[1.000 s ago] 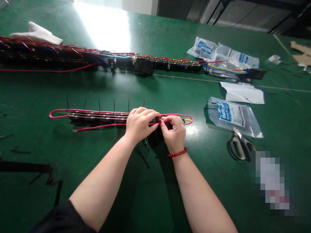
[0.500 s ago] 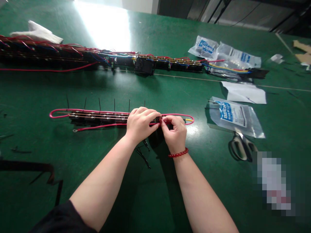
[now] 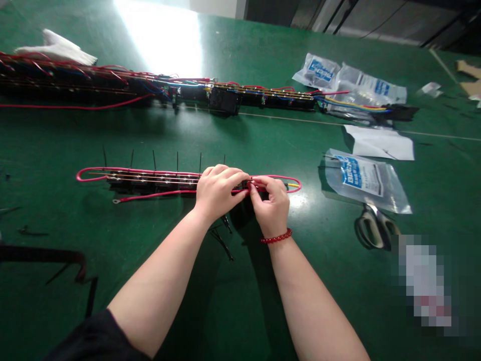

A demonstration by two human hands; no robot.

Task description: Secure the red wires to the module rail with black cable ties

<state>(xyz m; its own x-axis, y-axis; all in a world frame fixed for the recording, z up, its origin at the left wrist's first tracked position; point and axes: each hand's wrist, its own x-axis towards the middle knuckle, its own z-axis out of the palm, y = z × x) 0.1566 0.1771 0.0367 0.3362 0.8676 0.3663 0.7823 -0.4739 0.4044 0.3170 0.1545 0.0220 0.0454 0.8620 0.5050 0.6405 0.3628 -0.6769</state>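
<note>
A short black wired strip lies across the green table, with a looped red cable along both sides. Several thin black ties stand up from its far edge. My left hand grips the strip near its right part, thumb on the near side and fingers over the top. Just right of it, my right hand has thumb and index finger pinched together at the strip; what is between the fingertips is too small to make out. Below my left hand lie several loose black ties.
A long wired assembly spans the back, with a white cloth behind it. At right are a plastic bag, scissors, white paper and more bags. A black strap lies at left.
</note>
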